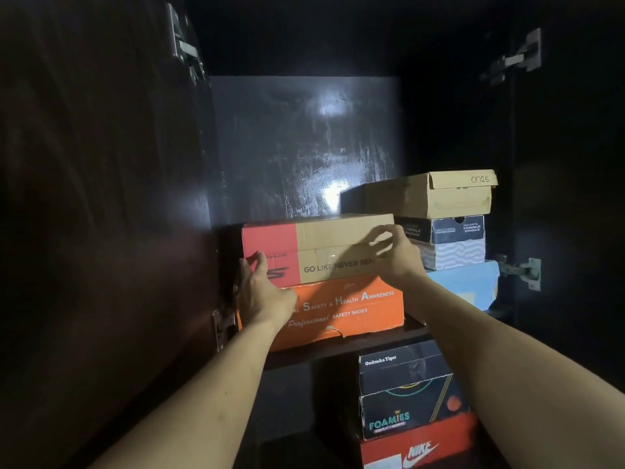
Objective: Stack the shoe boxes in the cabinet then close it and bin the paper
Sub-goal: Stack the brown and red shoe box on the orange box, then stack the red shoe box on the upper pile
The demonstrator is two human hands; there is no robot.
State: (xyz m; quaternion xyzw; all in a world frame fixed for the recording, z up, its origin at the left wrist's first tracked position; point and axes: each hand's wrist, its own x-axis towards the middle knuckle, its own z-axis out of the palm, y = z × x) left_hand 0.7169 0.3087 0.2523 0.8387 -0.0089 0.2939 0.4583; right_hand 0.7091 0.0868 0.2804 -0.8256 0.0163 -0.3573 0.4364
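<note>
Two hands on a red and tan box in the cabinet.

The box sits on an orange box on the shelf. The left hand presses its left end, fingers spread flat. The right hand grips its right front edge, fingers curled on it. More boxes stand stacked just beside.

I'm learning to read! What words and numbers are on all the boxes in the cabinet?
"GO LIKE NEVER BEF", cut off by the right hand: red and tan box.
"SAFETY & HEALTH AWARENESS", "Professional SAFETY SHOES": orange box.
"0025": plain cardboard box.
"SKECHERS", "GOWALK": dark blue box; smaller print blurred.
"Onitsuka Tiger": black box.
"FOAMIES": box beneath; the line under it is blurred.
"NIKE": red box.
</note>
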